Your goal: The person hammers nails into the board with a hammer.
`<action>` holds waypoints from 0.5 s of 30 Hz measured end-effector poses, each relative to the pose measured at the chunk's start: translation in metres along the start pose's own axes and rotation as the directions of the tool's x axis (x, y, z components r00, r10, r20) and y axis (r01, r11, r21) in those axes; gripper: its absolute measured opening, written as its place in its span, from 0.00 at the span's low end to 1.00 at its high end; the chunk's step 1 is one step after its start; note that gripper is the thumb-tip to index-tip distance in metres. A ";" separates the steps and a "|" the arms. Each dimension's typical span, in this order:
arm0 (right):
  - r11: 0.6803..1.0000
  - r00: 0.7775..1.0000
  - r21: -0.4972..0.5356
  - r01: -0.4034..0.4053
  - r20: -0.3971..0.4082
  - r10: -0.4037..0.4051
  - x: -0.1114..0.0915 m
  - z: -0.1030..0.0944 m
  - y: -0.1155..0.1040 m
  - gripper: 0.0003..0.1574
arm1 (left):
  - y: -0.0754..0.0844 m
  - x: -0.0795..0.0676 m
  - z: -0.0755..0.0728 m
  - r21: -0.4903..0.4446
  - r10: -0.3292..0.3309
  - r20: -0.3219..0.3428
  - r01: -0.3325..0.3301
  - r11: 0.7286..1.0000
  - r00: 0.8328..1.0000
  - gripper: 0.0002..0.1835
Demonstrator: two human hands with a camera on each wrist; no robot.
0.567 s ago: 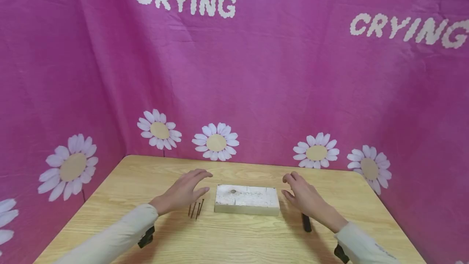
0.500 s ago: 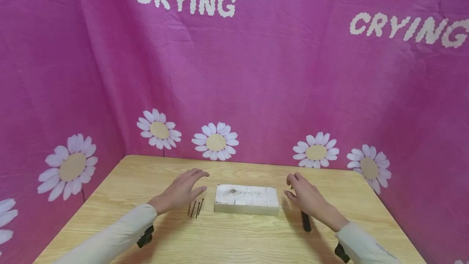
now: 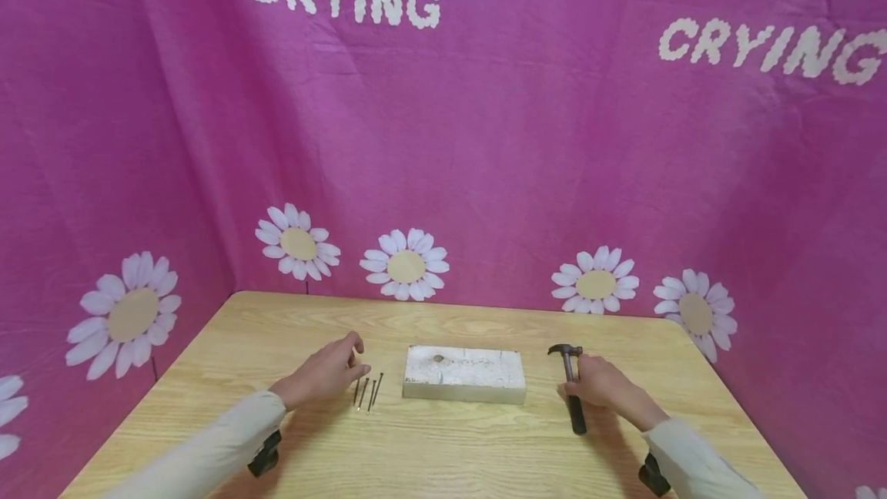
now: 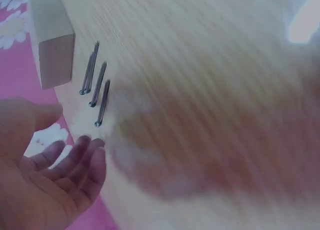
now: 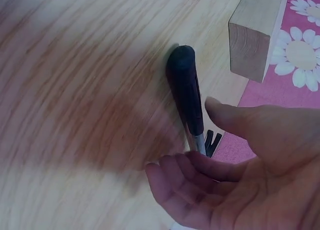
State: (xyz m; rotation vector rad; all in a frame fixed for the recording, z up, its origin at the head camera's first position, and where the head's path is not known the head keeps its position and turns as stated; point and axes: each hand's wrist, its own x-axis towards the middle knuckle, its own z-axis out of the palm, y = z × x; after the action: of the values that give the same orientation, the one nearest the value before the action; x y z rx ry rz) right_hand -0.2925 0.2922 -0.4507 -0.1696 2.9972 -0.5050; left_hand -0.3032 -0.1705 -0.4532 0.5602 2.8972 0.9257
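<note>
My left hand [image 3: 320, 376] hovers just left of several nails [image 4: 103, 102], its fingers loosely bent and holding nothing. The nails lie side by side on the table, heads toward my left hand in the left wrist view. On the right, a claw hammer [image 3: 576, 410] with a black handle lies with its head toward the back. My right hand [image 3: 608, 386] is beside it, thumb on one side of the handle and loosely bent fingers on the other. A gap shows between thumb and handle [image 5: 186, 90] in the right wrist view. Between the hands sits a whitish wooden block [image 3: 463, 376].
The light wood-grain table [image 3: 443, 453] ends at a pink cloth backdrop [image 3: 485, 137] printed with daisies and white lettering. The cloth stands along the table's back and sides. The block lies flat, its long side facing me.
Both hands have moved apart, away from the block. The left has drawn back left of the nails; the right has shifted rightward and lower over the hammer, whose head now shows.
</note>
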 end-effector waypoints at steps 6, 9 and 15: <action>0.999 0.999 0.025 -0.037 0.037 0.036 -0.005 0.002 -0.001 0.23 | -0.006 -0.004 0.006 -0.044 -0.107 -0.015 0.106 0.993 0.994 0.13; 0.998 0.999 0.046 -0.042 0.033 0.040 -0.006 0.005 -0.001 0.22 | -0.005 -0.004 0.008 -0.028 -0.135 -0.047 0.134 0.991 0.990 0.15; 0.995 0.999 0.093 -0.044 -0.016 0.046 -0.007 0.008 0.001 0.19 | -0.003 -0.005 0.007 -0.059 -0.148 -0.041 0.145 0.988 0.988 0.13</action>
State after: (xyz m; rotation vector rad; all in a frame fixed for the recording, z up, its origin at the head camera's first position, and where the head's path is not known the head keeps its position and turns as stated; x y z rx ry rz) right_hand -0.2850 0.2915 -0.4582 -0.0904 2.9793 -0.6428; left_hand -0.2988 -0.1707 -0.4614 0.3211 2.8943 1.0069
